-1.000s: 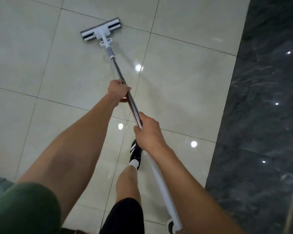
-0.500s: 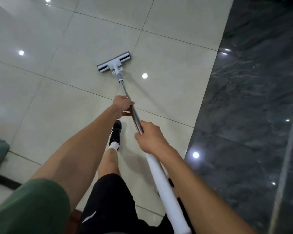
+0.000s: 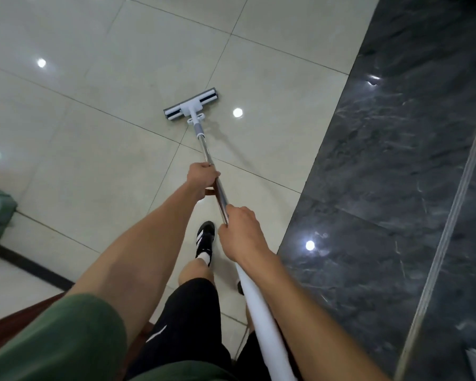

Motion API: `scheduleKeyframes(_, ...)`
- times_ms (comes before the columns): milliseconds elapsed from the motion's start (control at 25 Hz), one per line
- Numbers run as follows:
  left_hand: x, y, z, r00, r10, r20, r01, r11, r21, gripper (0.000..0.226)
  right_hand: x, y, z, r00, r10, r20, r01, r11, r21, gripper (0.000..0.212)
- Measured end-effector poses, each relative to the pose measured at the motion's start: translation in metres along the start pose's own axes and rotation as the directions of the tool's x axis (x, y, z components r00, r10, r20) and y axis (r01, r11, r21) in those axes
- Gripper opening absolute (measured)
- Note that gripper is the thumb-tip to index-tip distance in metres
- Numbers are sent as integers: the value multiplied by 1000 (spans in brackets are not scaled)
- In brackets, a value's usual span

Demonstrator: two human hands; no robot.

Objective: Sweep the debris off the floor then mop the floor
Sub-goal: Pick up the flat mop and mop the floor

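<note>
Both hands (image 3: 202,174) grip the mop (image 3: 190,106) handle, head ahead

One view only, from a camera worn on the person's head, looking forward and steeply down. Both forearms reach in from the lower edge toward 12 o'clock, close to the lens, with the left hand (image 3: 203,176) further out than the right hand (image 3: 241,232). The mop head (image 3: 190,108) lies beyond, near frame centre. Pale floor tiles (image 3: 121,133) fill 9 to 12 o'clock; dark stone flooring (image 3: 396,188) runs along 3 o'clock. The wide angle bends the tile lines
</note>
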State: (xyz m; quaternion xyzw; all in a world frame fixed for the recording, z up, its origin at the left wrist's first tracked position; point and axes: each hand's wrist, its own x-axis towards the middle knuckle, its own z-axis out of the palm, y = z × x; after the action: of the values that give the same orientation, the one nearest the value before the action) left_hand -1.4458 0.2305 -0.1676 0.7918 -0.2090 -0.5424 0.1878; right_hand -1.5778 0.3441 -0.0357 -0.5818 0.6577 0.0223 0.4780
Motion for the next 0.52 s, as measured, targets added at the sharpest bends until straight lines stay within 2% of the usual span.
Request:
scheduleKeyframes(240,26,19,2,998,-16,-61,12,998,-66,18,22,-13,0,997,-71,-16,67,984,-163,44)
scheduleKeyframes(400,55,37,14,998,-55,-33,51,993,-104,16,58,-14,-14,1000,-13,19,17,969,-245,45)
scheduleKeyframes(520,91,66,10,996,-77,-50,70,989,-129,19,101,-25,-25,999,-40,27,46,955,-293,44)
